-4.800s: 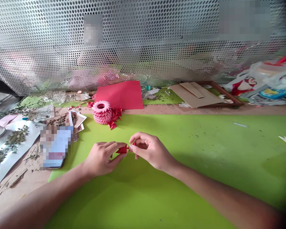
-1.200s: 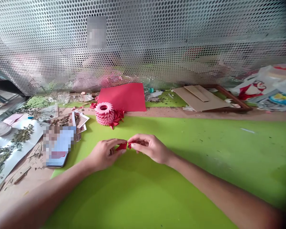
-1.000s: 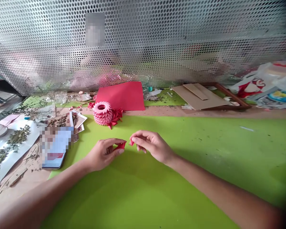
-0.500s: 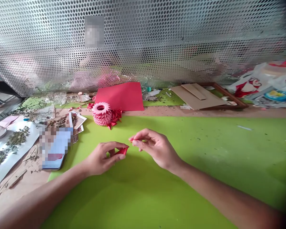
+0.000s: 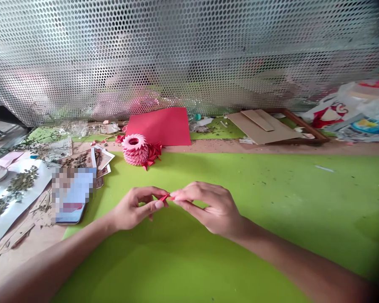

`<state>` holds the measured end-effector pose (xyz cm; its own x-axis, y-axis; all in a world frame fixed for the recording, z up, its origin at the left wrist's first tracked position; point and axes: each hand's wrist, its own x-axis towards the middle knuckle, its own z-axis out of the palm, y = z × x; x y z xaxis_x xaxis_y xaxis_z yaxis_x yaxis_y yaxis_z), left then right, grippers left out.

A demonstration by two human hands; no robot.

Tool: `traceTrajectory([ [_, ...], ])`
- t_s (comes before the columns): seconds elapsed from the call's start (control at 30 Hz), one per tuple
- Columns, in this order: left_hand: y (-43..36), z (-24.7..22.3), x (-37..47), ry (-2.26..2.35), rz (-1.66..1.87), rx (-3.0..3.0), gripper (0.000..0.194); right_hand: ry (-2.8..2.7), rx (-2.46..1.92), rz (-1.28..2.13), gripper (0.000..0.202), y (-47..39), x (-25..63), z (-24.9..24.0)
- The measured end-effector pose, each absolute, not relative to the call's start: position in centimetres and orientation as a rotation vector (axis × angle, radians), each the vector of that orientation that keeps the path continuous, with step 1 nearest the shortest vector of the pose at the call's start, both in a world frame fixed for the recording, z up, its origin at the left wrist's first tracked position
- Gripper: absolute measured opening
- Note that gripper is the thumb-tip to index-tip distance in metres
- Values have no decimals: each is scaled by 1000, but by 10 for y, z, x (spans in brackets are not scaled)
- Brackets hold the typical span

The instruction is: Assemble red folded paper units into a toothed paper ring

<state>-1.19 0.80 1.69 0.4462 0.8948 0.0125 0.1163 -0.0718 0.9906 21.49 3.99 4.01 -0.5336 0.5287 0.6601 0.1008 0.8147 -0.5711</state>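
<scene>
My left hand [image 5: 134, 210] pinches a small folded piece of red paper [image 5: 165, 197] between thumb and fingertips. Another red folded paper piece [image 5: 172, 198], mostly covered by the fingertips, is pinched in my right hand [image 5: 214, 207]. The two pieces meet or nearly meet above the green mat [image 5: 189, 261]; I cannot tell whether one is inside the other. Beyond the left hand stands a ring-shaped stack of pink folded paper [image 5: 135, 155]. Red folded paper pieces [image 5: 153, 155] lie against its right side, in front of a red paper sheet [image 5: 164, 126].
A phone [image 5: 74, 202] rests at the left beside photo cards [image 5: 105, 158] and dried plant bits [image 5: 23, 180]. Cardboard [image 5: 262, 130] lies on a wooden frame [image 5: 317, 134] at the back. Plastic bags [image 5: 344, 109] sit far right, before a perforated metal panel [image 5: 208, 54].
My right hand has moved down and slightly left, bringing its red paper piece up to the one in my left hand. The left hand's piece has turned and now shows as narrower.
</scene>
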Motion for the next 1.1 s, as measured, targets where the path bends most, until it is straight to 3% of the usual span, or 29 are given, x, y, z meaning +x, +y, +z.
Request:
traceTrajectory([
  [0.07, 8, 16, -12, 975, 848, 1574, 43, -1941, -684, 868, 3, 38, 213, 40],
  [0.2, 7, 14, -11, 1061, 898, 1632, 42, -1727, -945, 1330, 18, 37, 210, 39],
  [0.4, 9, 12, -11, 1073, 887, 1603, 41, -1622, -980, 1657, 24, 42, 209, 40],
  [0.57, 11, 10, -13, 1103, 938, 1568, 40, -1663, -891, 1699, 20, 45, 213, 44],
  [0.87, 10, 10, -12, 1097, 903, 1569, 41, -1697, -1013, 1314, 24, 46, 214, 38],
  [1.1, 8, 15, -13, 1120, 908, 1673, 38, -1598, -975, 1416, 27, 46, 214, 41],
])
